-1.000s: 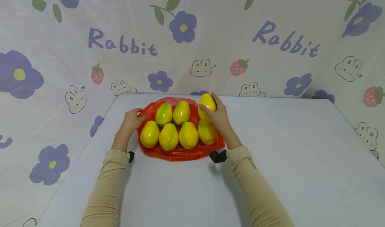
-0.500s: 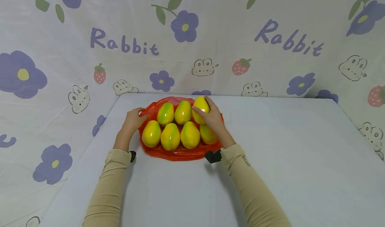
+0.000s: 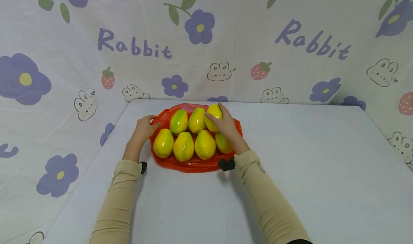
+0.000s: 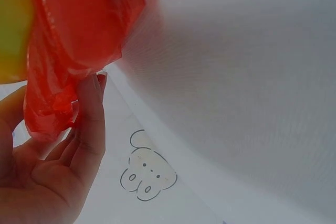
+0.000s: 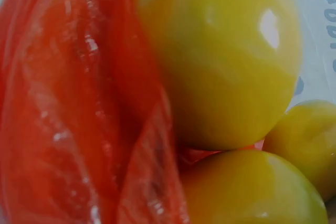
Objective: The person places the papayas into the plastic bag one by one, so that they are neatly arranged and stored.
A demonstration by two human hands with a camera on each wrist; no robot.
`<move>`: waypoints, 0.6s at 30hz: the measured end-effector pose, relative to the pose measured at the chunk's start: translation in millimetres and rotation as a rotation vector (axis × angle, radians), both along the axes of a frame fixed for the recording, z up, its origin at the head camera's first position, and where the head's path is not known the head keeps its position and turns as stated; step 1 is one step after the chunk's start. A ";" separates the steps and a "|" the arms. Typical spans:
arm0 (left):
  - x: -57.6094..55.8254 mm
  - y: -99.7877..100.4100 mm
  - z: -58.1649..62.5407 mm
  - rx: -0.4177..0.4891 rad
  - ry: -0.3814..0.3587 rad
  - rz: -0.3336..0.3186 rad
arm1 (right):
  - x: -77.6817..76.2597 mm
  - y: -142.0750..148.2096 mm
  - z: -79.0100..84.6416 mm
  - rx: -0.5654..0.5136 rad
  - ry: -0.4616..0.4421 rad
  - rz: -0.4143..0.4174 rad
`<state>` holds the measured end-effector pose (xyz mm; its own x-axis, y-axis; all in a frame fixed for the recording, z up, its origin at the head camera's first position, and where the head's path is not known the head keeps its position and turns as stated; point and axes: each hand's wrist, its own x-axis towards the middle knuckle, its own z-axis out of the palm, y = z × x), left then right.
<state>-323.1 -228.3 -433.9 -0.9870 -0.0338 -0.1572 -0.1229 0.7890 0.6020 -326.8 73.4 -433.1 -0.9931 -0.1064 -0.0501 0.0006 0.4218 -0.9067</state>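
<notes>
Several glossy yellow papayas with green streaks lie in two rows on a spread red plastic bag (image 3: 193,168). My left hand (image 3: 143,128) pinches the bag's left edge between thumb and fingers; in the left wrist view, crumpled red plastic (image 4: 52,116) sits in its grip. With my right hand (image 3: 228,125) I hold the back-right papaya (image 3: 213,115), thumb across its front and fingers behind. It stands right beside a back-row papaya (image 3: 197,120). The front-right papaya (image 3: 223,143) is partly hidden by that hand. The right wrist view shows papayas (image 5: 226,61) against the bag, no fingers.
A white table (image 3: 306,172) extends around the bag, widest to the right. Behind it hangs a white cloth (image 3: 238,32) printed with flowers, rabbits and strawberries. Each wrist carries a small black device, such as the one at the right cuff (image 3: 227,164).
My right hand has moved left and slightly down with the papaya, bringing it against the back row. My left hand keeps its hold on the bag's edge. The view has shifted slightly.
</notes>
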 end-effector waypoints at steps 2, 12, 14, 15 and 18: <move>-0.3 -0.1 0.0 -0.002 0.001 -0.001 | -2.1 0.0 -0.8 0.009 -0.003 0.005; -1.2 -0.6 -1.4 -0.006 -0.002 0.013 | -9.0 -1.8 0.1 0.045 -0.043 0.039; -1.5 -0.5 -1.2 -0.011 0.004 0.013 | -10.5 -2.6 -0.1 0.058 -0.043 0.042; -1.7 -0.5 -1.1 -0.013 0.006 0.012 | -10.8 -3.0 0.2 0.063 -0.045 0.042; -2.2 -1.0 -1.0 -0.017 0.010 0.009 | -11.8 -4.2 1.3 0.069 -0.050 0.041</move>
